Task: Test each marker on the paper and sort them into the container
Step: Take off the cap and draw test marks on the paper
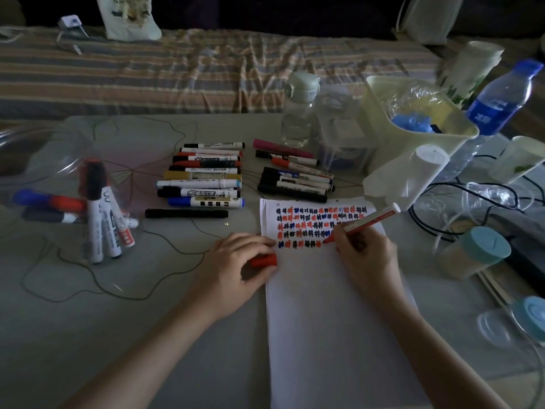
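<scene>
Open surface lies beside and below the left hand, and bare paper runs between the two forearms. Ahead of the hands, two clusters of markers block the way. A clear container of markers stands far left; a cream bin, bottles and cables crowd beyond the right hand.

We see a matt white paper sheet on a smooth grey tabletop with a faint sheen. The markers have glossy plastic barrels, as does the red marker. The container is clear, shiny plastic. Behind lies striped, wrinkled cloth.
</scene>
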Tool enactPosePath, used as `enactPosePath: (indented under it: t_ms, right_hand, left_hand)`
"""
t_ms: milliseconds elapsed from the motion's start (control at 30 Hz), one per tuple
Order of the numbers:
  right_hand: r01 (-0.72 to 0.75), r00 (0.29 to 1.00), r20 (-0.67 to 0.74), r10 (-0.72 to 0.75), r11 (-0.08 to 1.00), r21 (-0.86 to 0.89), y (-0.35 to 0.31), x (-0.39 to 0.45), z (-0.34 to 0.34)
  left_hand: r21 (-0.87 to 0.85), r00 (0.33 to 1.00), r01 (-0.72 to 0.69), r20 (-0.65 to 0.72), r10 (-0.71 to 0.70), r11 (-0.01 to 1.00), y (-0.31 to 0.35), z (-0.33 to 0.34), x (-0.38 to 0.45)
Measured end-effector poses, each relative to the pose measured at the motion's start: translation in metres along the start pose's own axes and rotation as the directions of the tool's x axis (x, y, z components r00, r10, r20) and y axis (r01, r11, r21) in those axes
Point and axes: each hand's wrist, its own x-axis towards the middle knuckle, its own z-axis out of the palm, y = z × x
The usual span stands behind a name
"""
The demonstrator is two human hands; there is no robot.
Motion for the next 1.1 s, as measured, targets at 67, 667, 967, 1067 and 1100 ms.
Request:
enactPosePath:
  t_ms: [67, 667, 967, 1067, 1100]
  right_hand:
    - [0.02, 1.0, -0.006, -0.02, 1.0, -0.002, -0.0005, -0.001, 0.0016]
    - [0.016, 0.999, -0.039, -0.016, 1.0, 0.002, 0.0012, -0.0001, -0.0001]
    - [0.02, 0.999, -0.044, -0.019, 0.999, 0.035, 0.0013, -0.0007, 0.0]
    - [0.01, 0.999, -0.037, -0.009, 1.0, 0.028, -0.0007, -0.0019, 0.0004]
    - [0.002, 0.999, -0.036, -0.001, 0.999, 0.032, -0.0014, -0.002, 0.0001]
  left_hand:
    - [-0.002, 1.0, 0.002, 0.002, -0.002, 1.0, -0.0004, -0.0001, 0.0]
    - [-0.009, 1.0, 0.013, -0.005, -0.013, 1.0, 0.002, -0.0014, -0.0002]
    - [0.006, 1.0, 0.022, 0.011, -0.022, 1.0, 0.0025, -0.0025, -0.0004]
    - [0.011, 1.0, 0.023, 0.016, -0.023, 1.0, 0.0024, -0.0027, -0.0005]
    - [0.01, 1.0, 0.024, 0.016, -0.024, 1.0, 0.0021, -0.003, -0.0007]
